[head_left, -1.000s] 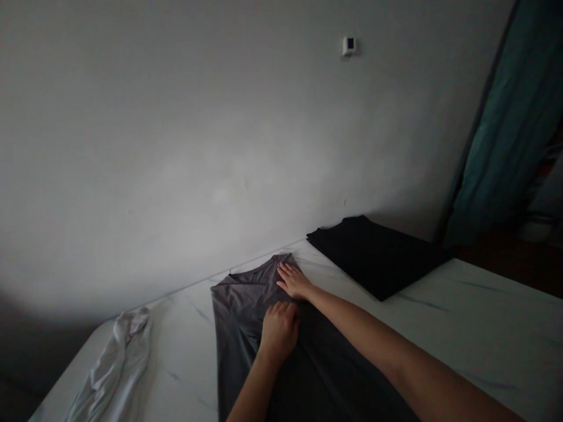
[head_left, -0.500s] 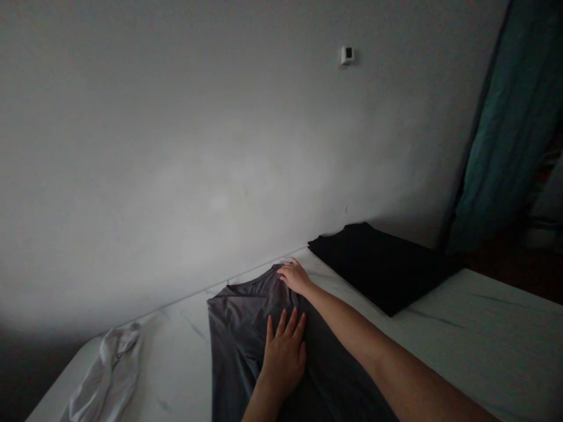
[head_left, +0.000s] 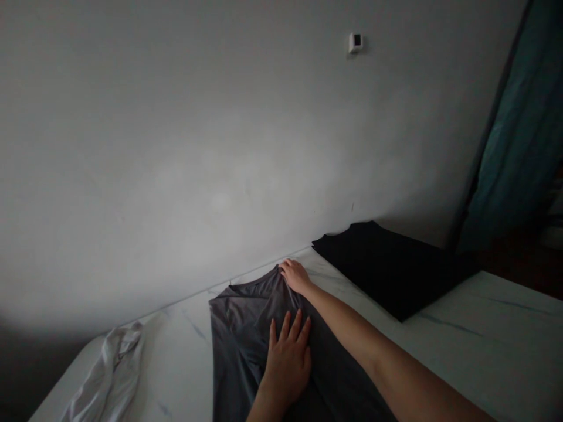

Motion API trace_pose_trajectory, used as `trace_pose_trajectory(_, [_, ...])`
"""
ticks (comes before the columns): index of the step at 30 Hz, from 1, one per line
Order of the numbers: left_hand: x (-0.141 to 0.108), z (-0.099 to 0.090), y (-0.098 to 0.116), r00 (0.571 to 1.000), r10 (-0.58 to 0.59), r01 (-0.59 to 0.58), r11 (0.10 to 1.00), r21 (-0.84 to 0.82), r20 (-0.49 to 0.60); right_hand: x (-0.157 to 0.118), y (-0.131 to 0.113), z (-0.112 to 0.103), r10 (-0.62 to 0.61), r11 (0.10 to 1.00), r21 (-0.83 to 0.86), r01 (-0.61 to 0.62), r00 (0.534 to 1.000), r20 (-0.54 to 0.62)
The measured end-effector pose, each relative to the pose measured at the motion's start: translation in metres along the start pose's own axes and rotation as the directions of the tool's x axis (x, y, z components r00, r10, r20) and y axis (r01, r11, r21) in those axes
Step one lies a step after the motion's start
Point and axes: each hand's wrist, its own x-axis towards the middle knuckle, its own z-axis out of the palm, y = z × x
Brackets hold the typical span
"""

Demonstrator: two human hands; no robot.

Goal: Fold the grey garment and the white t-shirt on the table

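Note:
A dark grey T-shirt (head_left: 233, 334) lies spread on a white marbled tabletop (head_left: 444, 346), its neckline towards the wall. My right hand (head_left: 295, 276) sits at the top edge of the shirt by the collar, with its fingers curled around a gathered bit of fabric. My left hand (head_left: 287, 364) rests flat on the shirt's middle, fingers spread apart. A raised fold runs between my two hands. The lower part of the shirt is cut off by the frame.
A folded black garment (head_left: 391, 266) lies on the tabletop to the right of the shirt. A crumpled white cloth (head_left: 109, 375) lies at the left. The table's far side meets a grey wall (head_left: 220, 146). A teal curtain (head_left: 514, 146) hangs at the right.
My left hand has opened from curled fingers to a flat spread. My right hand has gathered the shirt's top edge, raising a fold. The whole view has shifted slightly.

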Motion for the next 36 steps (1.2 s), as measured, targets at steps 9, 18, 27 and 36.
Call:
trace_pose_trajectory(9, [-0.001, -0.002, 0.002, 1.0, -0.015, 0.014, 0.999, -0.044, -0.007, -0.005, 0.003, 0.013, 0.064, 0.998, 0.023, -0.065, 0.997, 0.033])
trace_pose_trajectory(18, [0.005, -0.036, 0.012, 0.991, -0.103, 0.115, 0.983, -0.145, 0.087, -0.006, 0.017, 0.02, 0.038, 0.999, 0.005, -0.039, 0.992, 0.118])
trace_pose_trajectory(27, [0.07, -0.05, -0.005, 0.814, -0.495, 0.537, 0.841, 0.068, -0.305, -0.022, 0.019, 0.011, -0.016, 1.0, 0.017, 0.014, 0.991, 0.133])
trace_pose_trajectory(36, [0.071, -0.033, -0.036, 0.743, -0.616, 0.656, 0.747, 0.106, -0.261, -0.033, 0.019, 0.008, 0.013, 0.999, 0.03, -0.018, 0.984, 0.179])
